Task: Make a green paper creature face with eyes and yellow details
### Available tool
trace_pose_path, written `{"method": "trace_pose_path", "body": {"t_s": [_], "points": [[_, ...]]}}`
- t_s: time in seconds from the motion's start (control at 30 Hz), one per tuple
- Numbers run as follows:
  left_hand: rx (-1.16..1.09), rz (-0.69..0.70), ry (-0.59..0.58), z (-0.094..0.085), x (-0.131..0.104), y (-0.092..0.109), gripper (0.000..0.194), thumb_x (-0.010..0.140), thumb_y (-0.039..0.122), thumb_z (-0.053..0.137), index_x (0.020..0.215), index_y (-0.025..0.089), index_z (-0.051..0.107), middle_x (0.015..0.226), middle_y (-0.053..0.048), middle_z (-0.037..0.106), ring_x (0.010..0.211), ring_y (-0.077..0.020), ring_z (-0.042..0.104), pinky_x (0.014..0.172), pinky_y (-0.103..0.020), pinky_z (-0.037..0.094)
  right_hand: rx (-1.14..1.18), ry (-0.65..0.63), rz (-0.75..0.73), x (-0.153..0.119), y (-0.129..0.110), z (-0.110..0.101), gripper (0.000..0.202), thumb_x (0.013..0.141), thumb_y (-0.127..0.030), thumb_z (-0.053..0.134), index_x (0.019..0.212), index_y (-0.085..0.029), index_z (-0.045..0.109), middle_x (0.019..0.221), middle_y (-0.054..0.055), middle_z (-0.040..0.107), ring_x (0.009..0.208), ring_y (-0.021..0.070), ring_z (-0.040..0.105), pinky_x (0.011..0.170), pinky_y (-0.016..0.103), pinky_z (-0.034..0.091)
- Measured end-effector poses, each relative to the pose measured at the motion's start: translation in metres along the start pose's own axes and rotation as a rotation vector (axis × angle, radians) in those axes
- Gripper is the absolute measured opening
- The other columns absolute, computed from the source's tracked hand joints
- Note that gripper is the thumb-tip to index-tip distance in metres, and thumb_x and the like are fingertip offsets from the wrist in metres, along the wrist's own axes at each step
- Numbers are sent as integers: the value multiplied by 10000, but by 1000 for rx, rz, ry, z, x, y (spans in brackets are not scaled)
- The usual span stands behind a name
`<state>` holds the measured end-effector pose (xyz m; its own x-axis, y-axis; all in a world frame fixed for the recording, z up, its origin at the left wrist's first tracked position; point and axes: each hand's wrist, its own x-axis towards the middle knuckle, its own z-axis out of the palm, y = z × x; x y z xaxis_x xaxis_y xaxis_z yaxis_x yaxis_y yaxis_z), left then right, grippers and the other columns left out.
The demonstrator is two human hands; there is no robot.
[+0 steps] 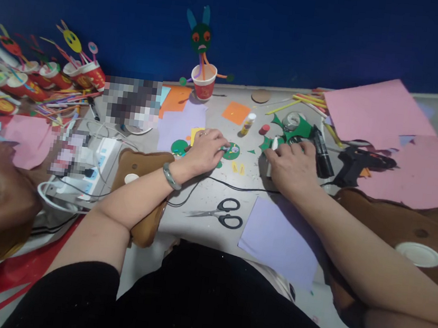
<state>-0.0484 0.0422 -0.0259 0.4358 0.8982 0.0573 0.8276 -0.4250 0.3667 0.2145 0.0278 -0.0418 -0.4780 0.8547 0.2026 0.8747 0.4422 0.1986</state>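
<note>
My left hand (207, 151) is bent over small paper pieces, its fingertips touching the left edge of a green paper disc (232, 151) with a drawn or glued pattern. My right hand (294, 164) has its fingers curled round a white bottle or tube (275, 143) at the green paper scraps (303, 127). Another green disc (179, 147) lies left of my left hand. Small yellow pieces (237, 168) sit between my hands. A glue stick (248, 124) stands uncapped-looking behind them, a red cap (264, 129) beside it.
Black scissors (230, 213) and a purple sheet (279, 238) lie in front. A cup with a paper figure (204, 82) stands behind. A black glue gun (357, 162) and pink sheets (421, 170) are right. A power strip (101, 168) and another person's arm (7, 196) are left.
</note>
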Motion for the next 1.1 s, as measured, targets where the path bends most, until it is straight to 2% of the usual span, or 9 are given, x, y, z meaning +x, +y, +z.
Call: {"method": "trace_pose_path", "body": {"t_s": [0.07,0.17,0.3,0.47,0.6,0.67,0.9,1.1], "points": [[24,-97,36,-2,2,-1,301,978,165,542,1194,226,742,1246,-100,672,1238,-302,560,1120,-518,368,3,3,2,0,1,2,361,978,-58,446,972,-148,796,870,147,689,856,269,543,949,479,330],[71,-167,43,-5,5,-2,254,995,240,588,1204,209,730,1267,-116,663,1252,-323,550,1120,-531,362,33,31,21,0,3,5,341,965,-68,475,985,-141,808,903,157,697,884,282,558,958,488,325],[103,-171,13,-5,6,-4,268,997,327,637,1221,206,722,1281,-121,651,1260,-336,535,1109,-533,364,37,112,31,0,2,3,326,952,-89,500,1040,-137,811,932,162,712,895,286,552,971,482,327],[83,-150,41,-8,6,-5,301,995,286,616,1273,227,715,1299,-105,645,1280,-313,530,1112,-500,349,99,157,-63,1,-2,1,340,984,-145,485,1077,-168,811,990,134,734,913,276,568,1002,478,340],[91,-121,-31,-5,7,-1,478,893,524,767,1246,206,709,1303,-119,629,1276,-339,512,1123,-508,339,144,136,-129,1,-5,7,328,972,-150,509,1071,-167,821,1002,129,746,924,269,576,1020,482,342],[102,-108,-52,-2,8,2,520,868,586,777,1206,196,709,1295,-122,620,1281,-345,504,1129,-512,334,143,145,-143,1,-6,11,323,973,-157,510,1057,-168,822,1008,129,752,924,267,576,1017,483,346],[71,-127,-63,8,11,6,370,909,432,746,1183,195,670,1311,-115,608,1289,-328,501,1099,-474,372,196,181,-164,2,-10,14,303,997,-182,507,985,-188,809,936,103,751,872,252,569,1017,468,357],[41,-144,-67,9,13,4,324,897,378,758,1137,187,654,1298,-125,608,1277,-340,502,1087,-509,387,269,138,-155,2,-11,9,298,988,-191,510,1014,-211,805,935,107,757,884,272,580,1005,464,373]]}}
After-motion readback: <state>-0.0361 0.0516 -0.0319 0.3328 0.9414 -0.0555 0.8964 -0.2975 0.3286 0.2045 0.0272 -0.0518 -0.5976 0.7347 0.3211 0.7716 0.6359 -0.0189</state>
